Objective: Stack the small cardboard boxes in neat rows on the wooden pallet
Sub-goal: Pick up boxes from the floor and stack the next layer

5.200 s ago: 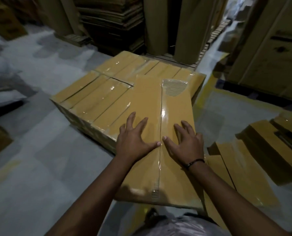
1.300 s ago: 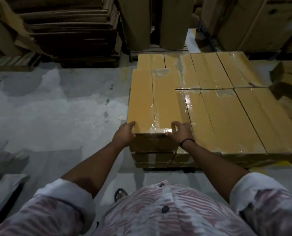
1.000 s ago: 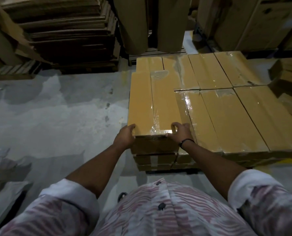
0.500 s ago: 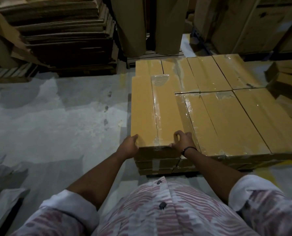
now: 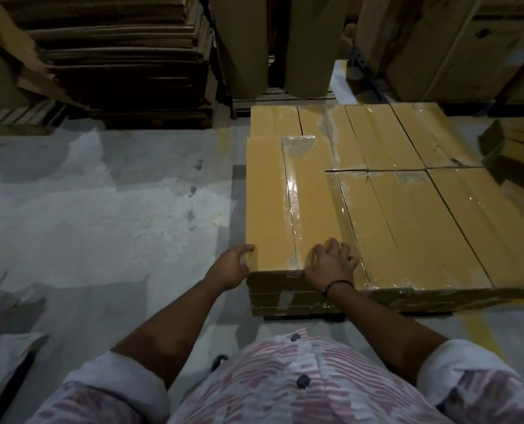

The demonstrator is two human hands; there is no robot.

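Tan taped cardboard box on left of stacked tan boxes — left hand grips near-left corner, right hand curls over right edge. Placing step — next likely nudge flush.

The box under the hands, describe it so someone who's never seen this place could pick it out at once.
Find the low block of tan taped boxes on the grey floor. At its near left corner one long box lies on top, held at its near end by the left hand and right hand. Unlike its neighbours it sits a layer higher and overlaps the far row.
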